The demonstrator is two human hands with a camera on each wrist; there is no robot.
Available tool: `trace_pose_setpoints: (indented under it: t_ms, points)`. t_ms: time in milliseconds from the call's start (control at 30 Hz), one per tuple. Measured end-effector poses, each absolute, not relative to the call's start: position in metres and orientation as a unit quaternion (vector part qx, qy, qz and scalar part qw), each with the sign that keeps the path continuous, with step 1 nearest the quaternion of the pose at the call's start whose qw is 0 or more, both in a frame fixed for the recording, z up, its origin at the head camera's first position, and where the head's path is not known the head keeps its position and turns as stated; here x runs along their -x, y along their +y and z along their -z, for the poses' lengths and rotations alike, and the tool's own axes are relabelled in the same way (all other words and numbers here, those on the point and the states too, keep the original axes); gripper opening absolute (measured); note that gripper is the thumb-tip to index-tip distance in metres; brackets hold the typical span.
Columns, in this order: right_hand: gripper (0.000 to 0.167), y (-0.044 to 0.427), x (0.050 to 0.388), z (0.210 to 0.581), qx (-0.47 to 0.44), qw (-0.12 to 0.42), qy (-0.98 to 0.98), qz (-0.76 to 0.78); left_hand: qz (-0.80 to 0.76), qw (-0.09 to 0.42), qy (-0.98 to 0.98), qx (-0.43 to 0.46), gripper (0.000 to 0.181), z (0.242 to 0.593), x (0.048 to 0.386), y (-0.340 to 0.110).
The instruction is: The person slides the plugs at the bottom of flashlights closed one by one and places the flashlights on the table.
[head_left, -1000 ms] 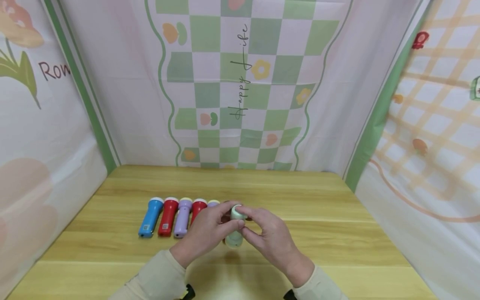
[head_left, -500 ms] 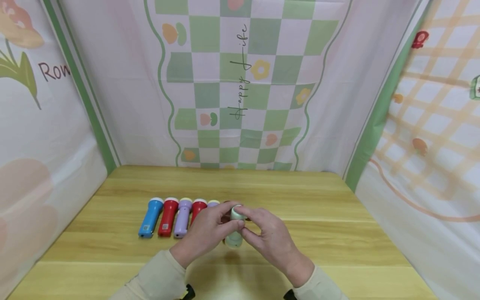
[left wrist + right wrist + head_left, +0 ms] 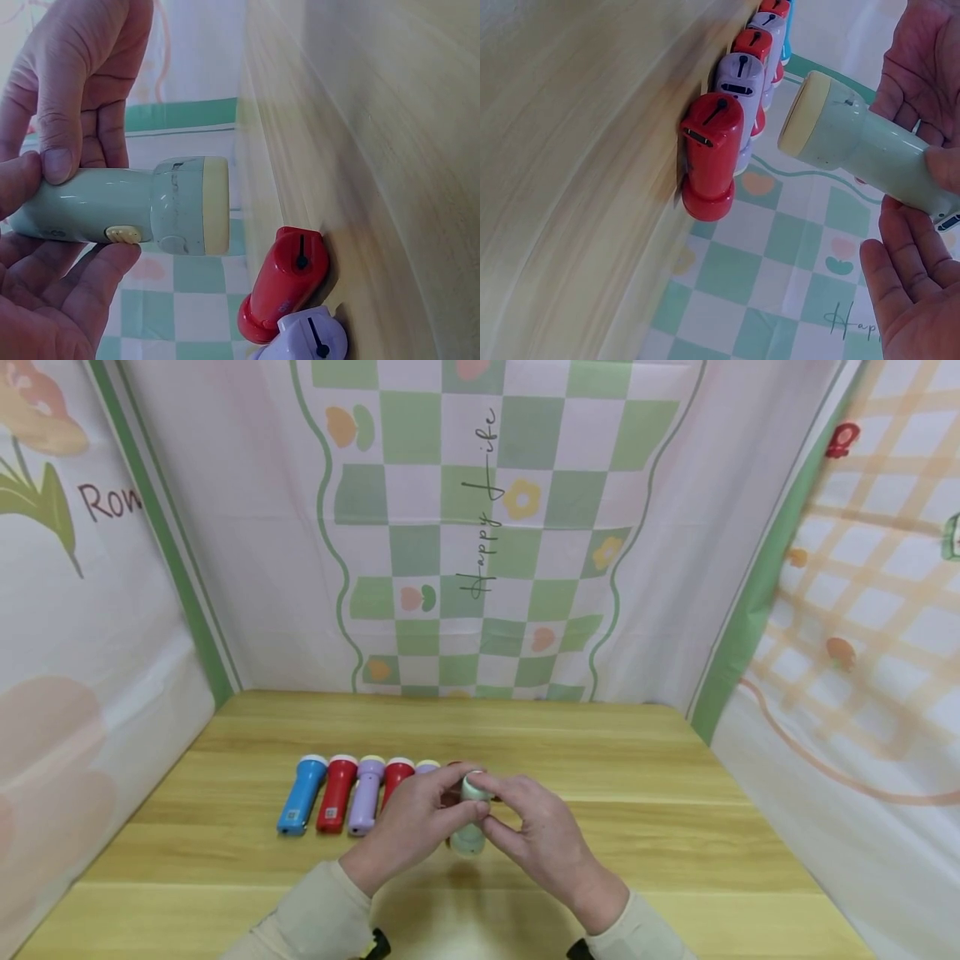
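A pale green flashlight (image 3: pixel 468 839) with a cream lens rim is held just above the table, lens end down. My left hand (image 3: pixel 408 827) grips its body; the left wrist view shows that hand's fingers (image 3: pixel 109 281) by the cream slide switch (image 3: pixel 123 234). From the other side, my right hand (image 3: pixel 543 835) pinches the upper part, its thumb (image 3: pixel 57 161) on the body. Beyond them stands a red flashlight (image 3: pixel 714 154), mostly hidden by the hands in the head view.
A row of flashlights lies to the left: blue (image 3: pixel 302 795), red (image 3: pixel 337 795), lilac (image 3: pixel 366 796), another red (image 3: pixel 397 772) and another lilac (image 3: pixel 427 767), partly covered by my left hand. The wooden table (image 3: pixel 637 827) meets patterned cloth walls (image 3: pixel 480 568) at the back and sides.
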State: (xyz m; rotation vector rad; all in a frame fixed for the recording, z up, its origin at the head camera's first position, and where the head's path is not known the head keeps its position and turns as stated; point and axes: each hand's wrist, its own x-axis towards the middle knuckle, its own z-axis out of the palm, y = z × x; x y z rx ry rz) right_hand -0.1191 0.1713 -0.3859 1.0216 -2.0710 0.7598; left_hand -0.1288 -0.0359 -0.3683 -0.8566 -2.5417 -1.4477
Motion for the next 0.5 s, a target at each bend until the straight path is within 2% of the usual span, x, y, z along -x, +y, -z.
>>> trace_pose_setpoints:
  t_ms: [500]
  points:
    - [0.054,0.1715,0.1176,0.3849,-0.382,0.329,-0.814,-0.288,0.480,0.045,-0.830,0.281,0.025,0.3671,0.1297,-0.0379]
